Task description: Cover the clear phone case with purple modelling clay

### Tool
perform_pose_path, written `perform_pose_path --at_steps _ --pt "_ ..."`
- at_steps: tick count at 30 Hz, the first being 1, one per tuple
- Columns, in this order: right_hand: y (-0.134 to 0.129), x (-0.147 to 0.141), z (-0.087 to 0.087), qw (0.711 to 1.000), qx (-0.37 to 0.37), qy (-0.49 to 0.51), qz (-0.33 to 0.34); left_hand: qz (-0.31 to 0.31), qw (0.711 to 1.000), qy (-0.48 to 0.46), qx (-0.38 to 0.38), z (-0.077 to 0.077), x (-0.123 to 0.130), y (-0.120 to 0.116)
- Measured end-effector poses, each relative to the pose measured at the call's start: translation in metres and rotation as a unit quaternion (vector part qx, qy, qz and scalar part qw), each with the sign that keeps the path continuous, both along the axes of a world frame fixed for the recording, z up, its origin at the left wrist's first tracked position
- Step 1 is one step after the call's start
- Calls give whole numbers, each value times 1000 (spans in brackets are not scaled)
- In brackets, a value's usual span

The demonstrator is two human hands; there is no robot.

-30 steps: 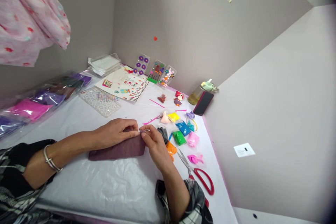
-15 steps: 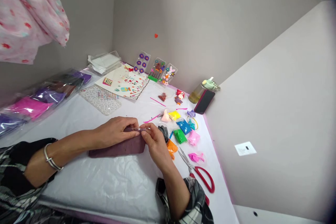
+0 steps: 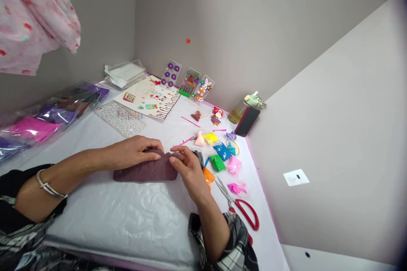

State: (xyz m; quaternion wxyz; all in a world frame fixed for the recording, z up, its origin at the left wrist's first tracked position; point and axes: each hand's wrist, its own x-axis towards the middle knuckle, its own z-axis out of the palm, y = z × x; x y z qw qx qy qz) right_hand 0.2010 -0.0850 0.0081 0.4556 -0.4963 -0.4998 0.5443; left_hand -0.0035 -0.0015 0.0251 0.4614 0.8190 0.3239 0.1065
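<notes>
A dull purple, oblong pouch [image 3: 149, 171] with a gathered-looking top edge rests on the silvery-white plastic sheet in front of me. My left hand [image 3: 140, 152] grips its upper edge, with the thumb along the front and the fingertips behind. At the top right corner, my right hand [image 3: 187, 167] pinches the same pouch between thumb and curled fingers. A small gap separates the two hands. What lies inside the pouch is hidden.
Right of my hands lie several coloured clay packets [image 3: 218, 163] and red-handled scissors [image 3: 237, 203]. Behind them stand a phone [image 3: 247, 122] and a bottle [image 3: 237, 113]. A sticker sheet [image 3: 119, 118], a decorated page [image 3: 149, 99] and plastic-bagged packets [image 3: 36, 129] lie farther left.
My hands have moved slightly apart along the pouch's top edge, and the left has shifted left. The whitish bit between my fingertips is out of sight. The view has shifted slightly.
</notes>
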Motion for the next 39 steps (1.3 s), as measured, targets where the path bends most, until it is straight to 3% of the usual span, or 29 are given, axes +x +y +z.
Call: perform_pose_path --at_steps 8,15,22,39 --pt "-1 -6 -4 999 0 -30 -42 -5 999 -14 -44 2 6 -6" --pt "-1 -3 2 999 4 -36 1 -6 999 -26 -25 1 3 -5" --pt "-1 -5 -3 999 -12 0 -34 -10 998 -34 -56 -4 7 -5" --pt "0 -5 -3 999 -14 -37 -32 -12 998 -23 -64 -6 7 -7"
